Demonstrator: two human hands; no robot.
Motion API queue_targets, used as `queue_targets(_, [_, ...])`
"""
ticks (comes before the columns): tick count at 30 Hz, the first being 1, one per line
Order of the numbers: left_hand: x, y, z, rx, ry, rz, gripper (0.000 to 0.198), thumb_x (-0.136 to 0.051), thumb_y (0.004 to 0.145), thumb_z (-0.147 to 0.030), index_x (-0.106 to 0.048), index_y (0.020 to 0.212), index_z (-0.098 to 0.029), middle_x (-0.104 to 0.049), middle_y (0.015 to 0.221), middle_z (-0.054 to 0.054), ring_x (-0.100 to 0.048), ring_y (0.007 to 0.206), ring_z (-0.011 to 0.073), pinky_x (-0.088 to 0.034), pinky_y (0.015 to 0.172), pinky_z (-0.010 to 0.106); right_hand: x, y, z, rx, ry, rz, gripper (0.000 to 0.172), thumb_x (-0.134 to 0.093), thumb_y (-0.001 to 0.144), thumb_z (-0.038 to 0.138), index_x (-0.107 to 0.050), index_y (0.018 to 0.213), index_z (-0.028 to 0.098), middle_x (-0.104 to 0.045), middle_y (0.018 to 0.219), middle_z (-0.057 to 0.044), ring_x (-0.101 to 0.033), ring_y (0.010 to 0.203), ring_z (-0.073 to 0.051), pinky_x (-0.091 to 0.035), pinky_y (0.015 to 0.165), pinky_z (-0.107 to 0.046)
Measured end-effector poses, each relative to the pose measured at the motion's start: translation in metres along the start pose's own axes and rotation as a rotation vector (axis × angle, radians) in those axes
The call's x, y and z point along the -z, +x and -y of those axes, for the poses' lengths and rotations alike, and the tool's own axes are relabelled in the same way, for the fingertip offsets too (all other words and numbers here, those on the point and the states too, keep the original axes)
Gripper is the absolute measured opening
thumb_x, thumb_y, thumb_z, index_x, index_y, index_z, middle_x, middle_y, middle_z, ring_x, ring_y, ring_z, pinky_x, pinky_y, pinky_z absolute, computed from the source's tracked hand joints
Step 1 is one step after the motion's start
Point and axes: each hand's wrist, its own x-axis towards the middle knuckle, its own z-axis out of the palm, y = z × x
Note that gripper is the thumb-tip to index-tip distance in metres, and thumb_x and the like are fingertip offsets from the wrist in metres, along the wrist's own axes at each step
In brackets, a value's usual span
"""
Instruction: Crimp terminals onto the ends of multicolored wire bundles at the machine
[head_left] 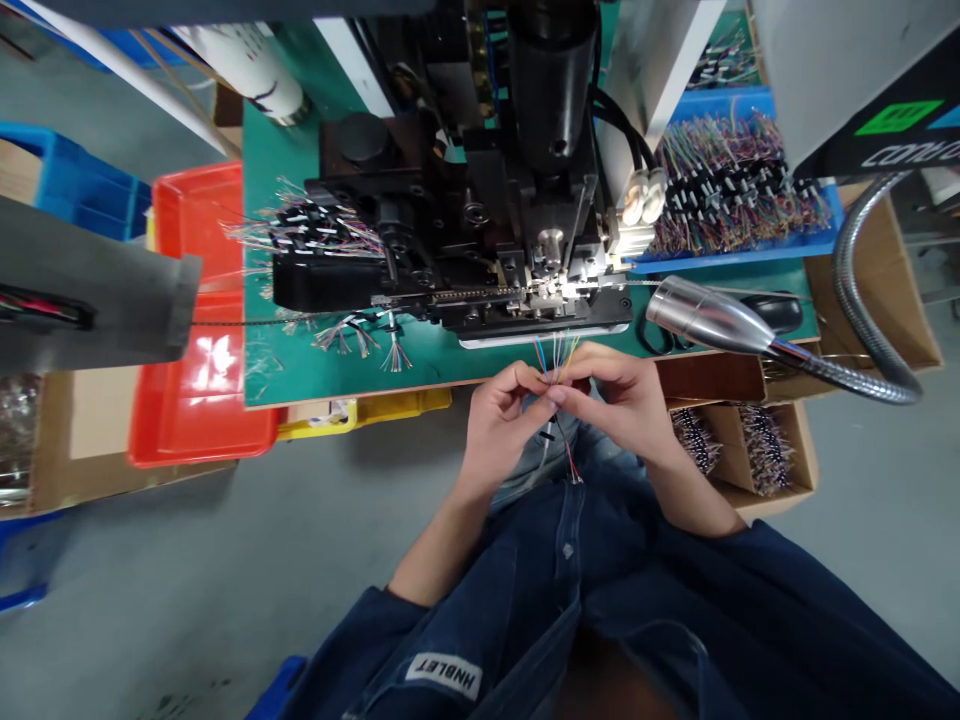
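In the head view, the wire bundle (553,374) is a slim cluster of thin insulated strands, spread at its far end into a small fan with blue on the left, pale or white strands in the middle and yellow on the right. Toward the near side it continues as a looser tail, with red and dark strands reaching down in front of the dark blue jacket (525,600) and ending in small pale tips; a short black piece shows beside this tail. The middle of the bundle is covered by fingertips, so how the strands are gripped or joined there cannot be made out, and the exact number of wires is too fine to count. The left hand (501,415) and the right hand (621,400) are both narrowed to a pinch on the bundle, thumbs and fingers meeting around it. The bundle lies between the two hands, right of the left hand and left of the right hand, its fan pointing away on the far side and its tail hanging on the near side. It is held just off the near edge of the green surface (427,362), on the near side of the black machine (480,215), whose upper part is cut off.
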Motion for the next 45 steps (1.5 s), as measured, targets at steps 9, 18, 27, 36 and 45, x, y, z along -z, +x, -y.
queue_targets(9, [0.008, 0.003, -0.014, 0.004, 0.086, 0.115, 0.024, -0.092, 0.092, -0.034, -0.072, 0.085, -0.022, -0.068, 0.084, 0.0, -0.063, 0.082, 0.0164, -0.05, 0.078, 0.03, -0.003, 0.013, 0.002, 0.041, 0.018, -0.143, 0.011, -0.088, 0.099, 0.029, -0.086, 0.088, 0.027, -0.076, 0.084, -0.002, -0.065, 0.079, -0.018, -0.051, 0.072, -0.036])
queue_targets(18, [0.005, -0.001, -0.004, -0.002, -0.026, 0.033, 0.018, -0.092, 0.093, -0.029, -0.075, 0.091, -0.024, -0.072, 0.084, -0.001, -0.072, 0.08, 0.0149, -0.056, 0.079, 0.029, -0.003, -0.002, 0.0, -0.106, 0.064, -0.033, 0.006, -0.09, 0.098, 0.033, -0.089, 0.097, 0.026, -0.078, 0.086, -0.002, -0.065, 0.079, -0.017, -0.05, 0.073, -0.035])
queue_targets(27, [0.006, -0.003, -0.005, 0.036, -0.057, -0.019, 0.02, -0.092, 0.093, -0.032, -0.074, 0.089, -0.024, -0.075, 0.083, 0.0, -0.074, 0.079, 0.0147, -0.06, 0.079, 0.028, -0.006, 0.0, 0.008, -0.03, -0.004, -0.005, 0.006, -0.083, 0.103, 0.025, -0.087, 0.1, 0.024, -0.081, 0.085, -0.002, -0.069, 0.077, -0.017, -0.05, 0.072, -0.036])
queue_targets(36, [-0.002, -0.002, -0.003, -0.005, -0.157, -0.086, 0.024, -0.095, 0.09, -0.034, -0.074, 0.088, -0.024, -0.073, 0.082, -0.002, -0.075, 0.078, 0.0135, -0.062, 0.082, 0.028, -0.005, 0.001, 0.007, -0.003, -0.029, -0.034, 0.01, -0.082, 0.104, 0.025, -0.087, 0.095, 0.024, -0.082, 0.085, -0.002, -0.066, 0.075, -0.016, -0.047, 0.068, -0.034])
queue_targets(45, [0.004, -0.002, -0.005, 0.061, 0.014, -0.004, 0.028, -0.093, 0.092, -0.039, -0.072, 0.085, -0.022, -0.077, 0.081, 0.001, -0.073, 0.077, 0.0159, -0.06, 0.078, 0.03, -0.001, 0.005, 0.002, 0.018, 0.001, 0.039, 0.009, -0.085, 0.102, 0.035, -0.092, 0.105, 0.029, -0.082, 0.083, -0.001, -0.07, 0.075, -0.016, -0.055, 0.069, -0.034])
